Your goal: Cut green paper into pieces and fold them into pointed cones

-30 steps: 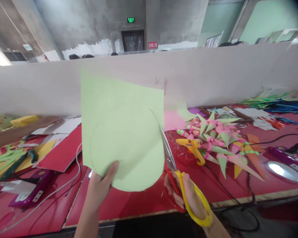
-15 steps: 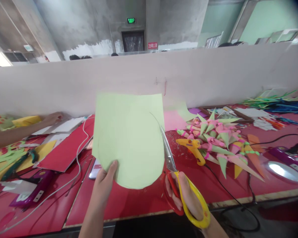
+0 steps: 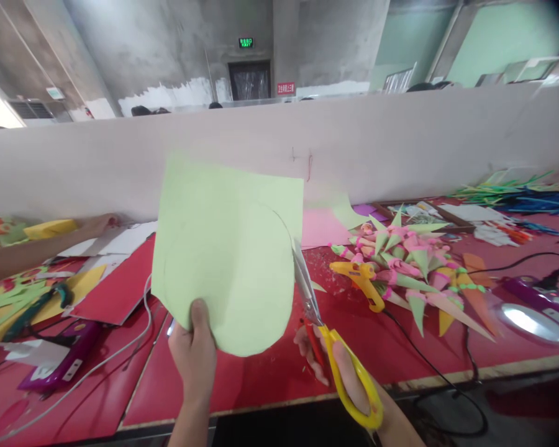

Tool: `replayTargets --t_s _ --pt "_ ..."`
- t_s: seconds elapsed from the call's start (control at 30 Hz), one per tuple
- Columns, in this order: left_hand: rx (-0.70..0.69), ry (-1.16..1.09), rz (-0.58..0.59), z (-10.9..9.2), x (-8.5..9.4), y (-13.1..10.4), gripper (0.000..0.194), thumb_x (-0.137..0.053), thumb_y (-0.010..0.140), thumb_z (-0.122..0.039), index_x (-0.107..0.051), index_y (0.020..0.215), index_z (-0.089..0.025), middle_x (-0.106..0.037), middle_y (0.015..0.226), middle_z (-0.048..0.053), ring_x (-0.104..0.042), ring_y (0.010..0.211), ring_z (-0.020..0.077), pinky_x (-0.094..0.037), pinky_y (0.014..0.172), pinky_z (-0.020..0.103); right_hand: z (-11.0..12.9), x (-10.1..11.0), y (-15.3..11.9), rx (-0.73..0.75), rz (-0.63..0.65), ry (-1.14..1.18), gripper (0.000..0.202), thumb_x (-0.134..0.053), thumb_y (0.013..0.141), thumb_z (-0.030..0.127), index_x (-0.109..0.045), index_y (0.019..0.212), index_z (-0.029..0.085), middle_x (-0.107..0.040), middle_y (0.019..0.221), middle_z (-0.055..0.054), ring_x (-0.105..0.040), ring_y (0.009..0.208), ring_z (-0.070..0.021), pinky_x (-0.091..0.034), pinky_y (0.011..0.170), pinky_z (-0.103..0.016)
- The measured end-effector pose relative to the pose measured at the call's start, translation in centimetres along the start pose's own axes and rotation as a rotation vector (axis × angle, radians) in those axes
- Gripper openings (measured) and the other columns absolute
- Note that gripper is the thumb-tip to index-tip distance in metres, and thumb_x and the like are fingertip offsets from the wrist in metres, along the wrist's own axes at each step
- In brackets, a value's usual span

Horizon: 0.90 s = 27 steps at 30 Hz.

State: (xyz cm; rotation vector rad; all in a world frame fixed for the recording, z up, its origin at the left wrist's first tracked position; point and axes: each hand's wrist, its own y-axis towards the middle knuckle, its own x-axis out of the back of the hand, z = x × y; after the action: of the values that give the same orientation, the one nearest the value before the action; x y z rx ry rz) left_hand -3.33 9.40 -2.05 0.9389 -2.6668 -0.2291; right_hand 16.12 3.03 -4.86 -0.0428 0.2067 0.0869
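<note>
A light green paper sheet (image 3: 233, 261) is held up above the red table, its lower edge cut into a round curve. A drawn curved line runs on from the cut at the sheet's right side. My left hand (image 3: 194, 341) pinches the lower left edge, thumb on the front face. My right hand (image 3: 349, 372) is closed round the red and yellow handles of a pair of scissors (image 3: 307, 282). The scissor blades point up and lie at the sheet's right edge, along the line. Some right-hand fingers are partly hidden behind the handles.
Right of the scissors lie a yellow glue gun (image 3: 361, 279) and a heap of pink and green paper cones (image 3: 410, 267). Purple power strips (image 3: 68, 351) sit at both sides, with cables. Another person's arm (image 3: 51, 245) reaches in at left. A low white partition (image 3: 377, 143) stands behind.
The green sheet has moved left and tilted, with my left hand turning along with it. The scissors have shifted slightly left beside its edge. A scrap now shows behind the blades.
</note>
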Motion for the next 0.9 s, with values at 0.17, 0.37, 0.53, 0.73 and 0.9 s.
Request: replayTargets --t_s 0.17,0.37,0.53,0.73,0.9 --pt "-0.062 0.099 -0.010 0.05 0.29 -0.32 0.042 -0.047 0.077 -0.048 -0.064 0.087 -0.010 -0.068 0.084 0.011 -0.062 0.085 0.0264 -0.049 0.069 0.033 0.73 0.10 0.01 -0.015 0.092 0.018 0.052 -0.029 0.079 0.064 -0.052 0.095 0.021 -0.051 0.078 -0.004 -0.042 0.057 -0.0122 -0.036 0.051 -0.027" --pt "-0.094 0.122 -0.035 0.25 0.47 -0.25 0.041 -0.047 0.076 -0.047 -0.064 0.086 -0.011 -0.068 0.081 0.010 -0.062 0.082 0.0272 -0.048 0.068 0.034 0.15 0.31 -0.04 -0.009 0.003 -0.034 0.057 -0.028 0.077 0.067 -0.055 0.095 0.021 -0.052 0.081 -0.006 -0.041 0.054 -0.0128 -0.037 0.049 -0.028" --pt "-0.068 0.148 -0.071 0.30 0.71 -0.19 0.041 -0.046 0.078 -0.048 -0.063 0.082 -0.011 -0.068 0.081 0.012 -0.061 0.081 0.0281 -0.047 0.065 0.035 0.13 0.85 -0.42 0.041 0.036 -0.108 0.051 -0.035 0.079 0.061 -0.057 0.101 0.020 -0.054 0.083 -0.005 -0.042 0.055 -0.0115 -0.040 0.053 -0.028" --pt "-0.110 0.127 -0.016 0.40 0.78 -0.28 0.039 -0.048 0.077 -0.046 -0.064 0.086 -0.011 -0.068 0.081 0.010 -0.062 0.082 0.0266 -0.048 0.067 0.033 0.45 0.95 -0.46 0.039 0.035 -0.079 0.051 -0.039 0.076 0.064 -0.057 0.102 0.024 -0.056 0.090 -0.007 -0.044 0.059 -0.0136 -0.042 0.057 -0.029" --pt "-0.100 0.142 -0.017 0.71 0.79 -0.15 0.039 -0.048 0.076 -0.046 -0.064 0.084 -0.011 -0.069 0.080 0.010 -0.062 0.081 0.0274 -0.049 0.066 0.033 0.32 0.65 -0.06 0.035 0.030 -0.063 0.061 -0.033 0.074 0.070 -0.056 0.100 0.019 -0.053 0.080 -0.007 -0.041 0.055 -0.0124 -0.040 0.051 -0.028"
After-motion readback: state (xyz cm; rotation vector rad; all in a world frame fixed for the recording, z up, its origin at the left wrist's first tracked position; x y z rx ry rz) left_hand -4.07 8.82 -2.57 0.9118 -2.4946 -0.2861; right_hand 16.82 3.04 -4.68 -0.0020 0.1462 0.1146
